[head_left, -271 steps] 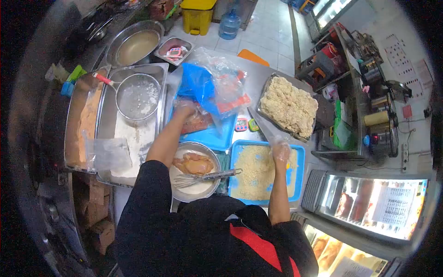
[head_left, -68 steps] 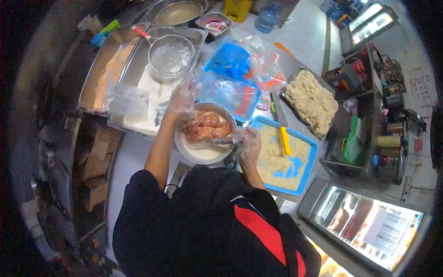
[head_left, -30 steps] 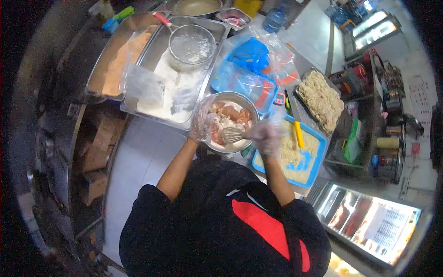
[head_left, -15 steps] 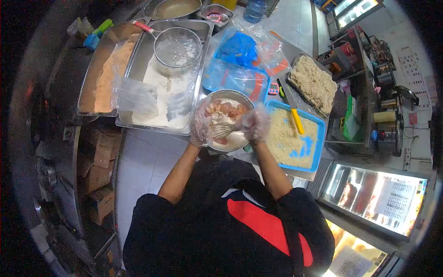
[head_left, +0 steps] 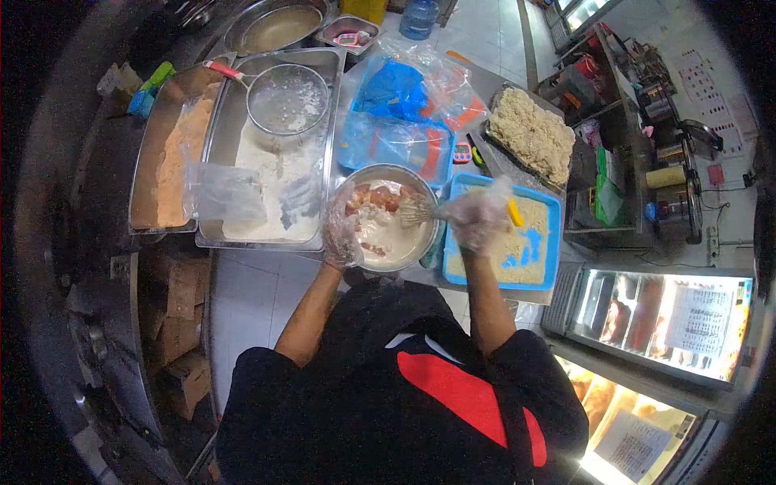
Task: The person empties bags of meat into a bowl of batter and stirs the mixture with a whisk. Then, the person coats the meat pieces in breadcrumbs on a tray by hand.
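Observation:
A round metal bowl (head_left: 431, 242) stands at the table's front edge, with pale batter and pieces of raw meat (head_left: 378, 197) in it. My left hand (head_left: 343, 230), in a clear plastic glove, is closed on the bowl's left rim. In my gloved right hand (head_left: 478, 218) is a whisk (head_left: 417, 212). Its wires lie over the right side of the bowl, at the batter's surface, and its handle is mostly hidden by my fingers. That hand is above the left part of a blue tray (head_left: 554, 242) of breadcrumbs. A yellow-handled knife (head_left: 515, 213) shows partly behind it.
On the left are a metal pan of white flour (head_left: 267, 214) with a sieve (head_left: 288, 99) on it, and a pan of orange powder (head_left: 174, 174). Behind the bowl are plastic-covered blue trays (head_left: 396, 141) and a small timer (head_left: 461, 153). A crumb-coated heap (head_left: 533, 133) fills a dark tray.
My right hand has moved right with the whisk, from over the bowl to over the breadcrumb tray's edge. My left hand stays on the bowl. The whole view has shifted slightly.

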A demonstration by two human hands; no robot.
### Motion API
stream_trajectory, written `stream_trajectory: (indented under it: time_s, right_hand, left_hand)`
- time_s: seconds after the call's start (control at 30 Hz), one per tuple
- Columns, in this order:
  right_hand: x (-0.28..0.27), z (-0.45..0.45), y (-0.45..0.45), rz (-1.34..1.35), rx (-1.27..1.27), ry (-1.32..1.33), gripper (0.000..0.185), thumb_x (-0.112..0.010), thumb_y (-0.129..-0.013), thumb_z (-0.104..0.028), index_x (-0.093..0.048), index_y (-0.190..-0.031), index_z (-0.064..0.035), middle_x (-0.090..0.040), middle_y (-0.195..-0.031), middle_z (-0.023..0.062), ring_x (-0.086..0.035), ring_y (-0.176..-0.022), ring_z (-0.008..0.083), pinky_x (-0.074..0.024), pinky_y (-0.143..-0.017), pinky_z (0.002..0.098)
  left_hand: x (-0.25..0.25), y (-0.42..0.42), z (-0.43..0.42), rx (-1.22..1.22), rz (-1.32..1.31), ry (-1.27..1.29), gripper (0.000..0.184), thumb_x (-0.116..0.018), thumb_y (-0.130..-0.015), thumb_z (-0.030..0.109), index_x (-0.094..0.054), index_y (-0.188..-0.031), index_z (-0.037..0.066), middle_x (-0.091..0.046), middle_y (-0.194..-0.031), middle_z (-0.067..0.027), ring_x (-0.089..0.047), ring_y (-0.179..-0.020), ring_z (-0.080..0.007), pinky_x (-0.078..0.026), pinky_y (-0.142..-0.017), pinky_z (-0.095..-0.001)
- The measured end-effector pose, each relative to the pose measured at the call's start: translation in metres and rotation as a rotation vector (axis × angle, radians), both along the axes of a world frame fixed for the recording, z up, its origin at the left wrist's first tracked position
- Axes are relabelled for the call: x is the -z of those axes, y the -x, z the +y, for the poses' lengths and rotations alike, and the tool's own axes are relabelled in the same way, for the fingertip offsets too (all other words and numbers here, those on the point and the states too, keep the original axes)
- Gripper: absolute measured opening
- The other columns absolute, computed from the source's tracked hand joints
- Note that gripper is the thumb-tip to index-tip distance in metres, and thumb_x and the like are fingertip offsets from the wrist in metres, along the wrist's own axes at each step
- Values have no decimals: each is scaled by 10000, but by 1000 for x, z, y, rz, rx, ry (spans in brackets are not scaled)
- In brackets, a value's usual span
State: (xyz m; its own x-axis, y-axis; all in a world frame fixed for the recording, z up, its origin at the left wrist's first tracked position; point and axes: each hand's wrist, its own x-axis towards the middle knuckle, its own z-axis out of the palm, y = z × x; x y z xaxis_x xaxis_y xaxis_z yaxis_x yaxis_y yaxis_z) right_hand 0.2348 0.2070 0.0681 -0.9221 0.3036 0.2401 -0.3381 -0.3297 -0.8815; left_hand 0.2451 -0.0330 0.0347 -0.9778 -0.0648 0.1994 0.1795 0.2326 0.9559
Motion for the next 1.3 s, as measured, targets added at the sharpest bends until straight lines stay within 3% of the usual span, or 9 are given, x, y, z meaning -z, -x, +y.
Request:
stream_trajectory:
  time_s: [0.03,0.27,0.37,0.53,0.77,0.83,0.9,1.13,1.3]
  right_hand:
    - [56,10,8,157,278,-639,262,-496,-798,-265,-435,-601,-102,-475,-596,35,-461,-511,181,-382,-466,303]
    - [-9,-23,13,-62,-85,-79,232,-421,-868,-234,-522,-756,-57,-521,-684,23,-484,-550,138,-443,-531,296]
    - [2,-48,11,-386,23,-1220,220,-430,-861,-181,-539,-979,-30,-546,-870,61,-516,-798,183,-437,-758,317]
    - [-11,-67,39,-58,31,-618,212,-484,-841,-214,-553,-935,-37,-530,-827,97,-502,-770,241,-407,-706,359]
    - [40,-101,61,80,167,-620,221,-558,-813,-259,-574,-873,-48,-509,-767,149,-481,-732,322,-366,-633,418]
    - [-80,-64,12,-133,-123,-575,286,-484,-852,-205,-537,-1089,-54,-559,-978,137,-517,-881,278,-402,-809,386]
    - [-47,-73,19,279,225,-580,263,-445,-870,-191,-551,-1071,-58,-559,-978,141,-517,-881,278,-405,-804,388]
    - [-6,-43,-18,-86,-164,-499,183,-488,-846,-212,-541,-911,-50,-511,-781,58,-486,-683,187,-416,-629,333]
    - [53,-14,-38,-316,-304,107,256,-523,-814,-310,-503,-740,-66,-480,-671,36,-473,-596,163,-427,-557,311]
  left_hand:
    - [20,-3,-1,22,-111,-116,530,-501,-779,297,-426,-1212,1,-481,-1172,-194,-462,-1072,-292,-328,-929,-379]
    - [62,14,-6,20,-37,36,530,-500,-782,294,-418,-1216,1,-473,-1176,-212,-457,-1076,-303,-329,-923,-377]
    - [59,36,1,53,63,176,536,-500,-783,299,-413,-1220,0,-470,-1180,-212,-455,-1080,-304,-327,-925,-375]
    - [57,53,18,63,105,279,546,-501,-785,307,-405,-1225,-2,-466,-1185,-213,-450,-1087,-304,-324,-929,-372]
    - [52,56,28,81,115,358,560,-501,-787,318,-393,-1233,-4,-460,-1193,-214,-444,-1096,-305,-320,-934,-368]
    - [52,58,24,79,124,368,564,-501,-788,321,-390,-1235,-5,-458,-1196,-214,-442,-1098,-305,-319,-935,-366]
    - [52,58,22,83,128,374,568,-501,-789,324,-387,-1237,-6,-456,-1198,-215,-440,-1101,-305,-318,-937,-365]
    - [54,28,-10,-3,90,343,583,-501,-791,335,-375,-1245,-9,-451,-1206,-216,-434,-1110,-306,-314,-942,-361]
    - [63,12,-10,-65,76,231,593,-501,-793,343,-367,-1250,-10,-446,-1211,-216,-430,-1117,-307,-312,-946,-358]
